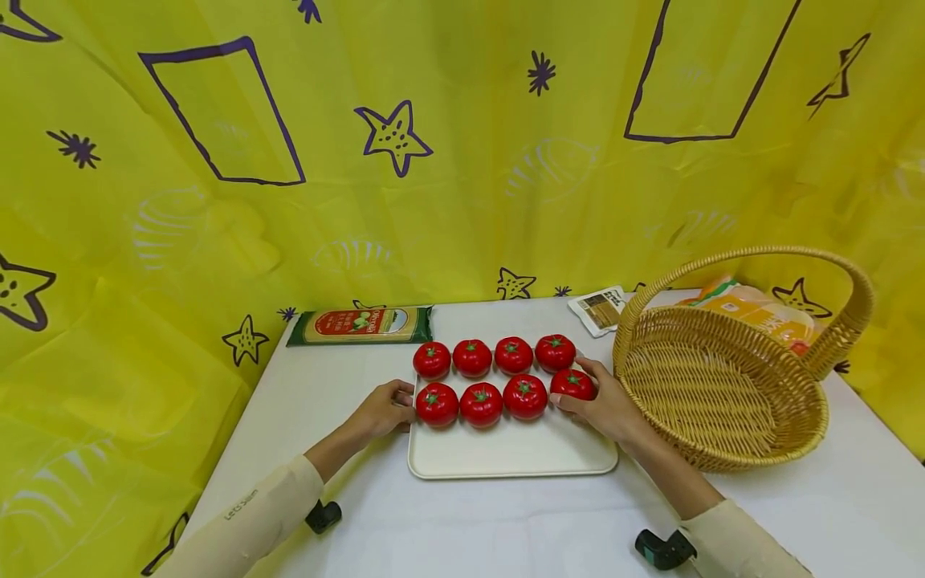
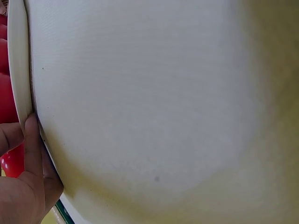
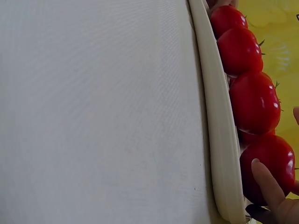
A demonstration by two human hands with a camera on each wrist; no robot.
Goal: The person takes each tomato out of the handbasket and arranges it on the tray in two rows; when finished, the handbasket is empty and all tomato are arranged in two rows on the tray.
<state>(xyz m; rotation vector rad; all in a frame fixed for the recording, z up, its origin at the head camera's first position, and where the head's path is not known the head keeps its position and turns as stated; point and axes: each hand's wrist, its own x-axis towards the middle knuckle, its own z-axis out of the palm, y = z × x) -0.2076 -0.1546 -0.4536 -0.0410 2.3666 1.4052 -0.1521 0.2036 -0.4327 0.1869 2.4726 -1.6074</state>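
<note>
Several red tomatoes with green stems stand in two rows on a cream tray (image 1: 513, 457). My right hand (image 1: 603, 401) grips the tomato (image 1: 573, 384) at the right end of the front row. In the right wrist view its thumb (image 3: 268, 184) lies against that tomato's side. At the tray's left edge, my left hand (image 1: 386, 407) pinches the rim beside the front-row tomato (image 1: 437, 405). The left wrist view shows the left fingers (image 2: 32, 149) at the outer side of the rim; part of that hand is cut off by the frame.
A wicker basket (image 1: 694, 393) with a tall handle stands right of the tray. Behind it lies an orange and white package (image 1: 759, 311). A small white packet (image 1: 600, 311) lies at the back, and a green and gold package (image 1: 361, 325) at the back left. A yellow curtain (image 1: 462, 217) hangs behind the table.
</note>
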